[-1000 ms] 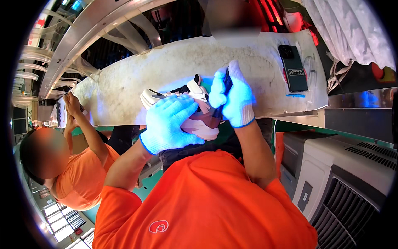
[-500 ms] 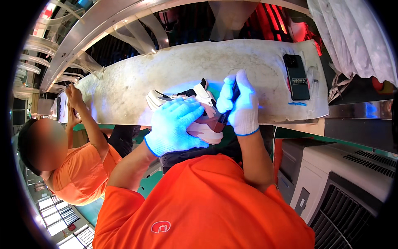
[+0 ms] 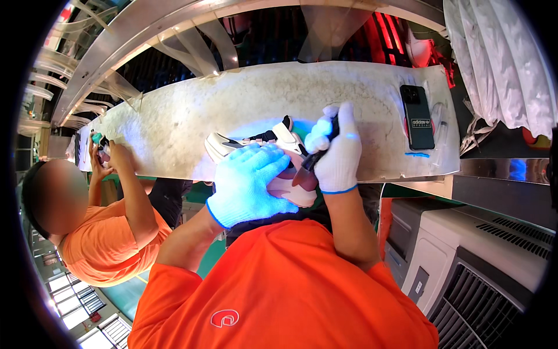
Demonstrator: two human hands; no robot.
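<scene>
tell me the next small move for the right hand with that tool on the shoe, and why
Probably draw the dark tool a little further along the shoe edge: the right hand grips it with its tip at the sole, while the left hand clamps the shoe.

An orange short-sleeved shirt [image 3: 279, 291] is worn, marked on the chest with a small white outlined emblem [image 3: 225, 317]. Both hands, the left hand [image 3: 250, 186] and the right hand [image 3: 337, 152], are covered by white knitted gloves edged in blue at the cuffs.
</scene>
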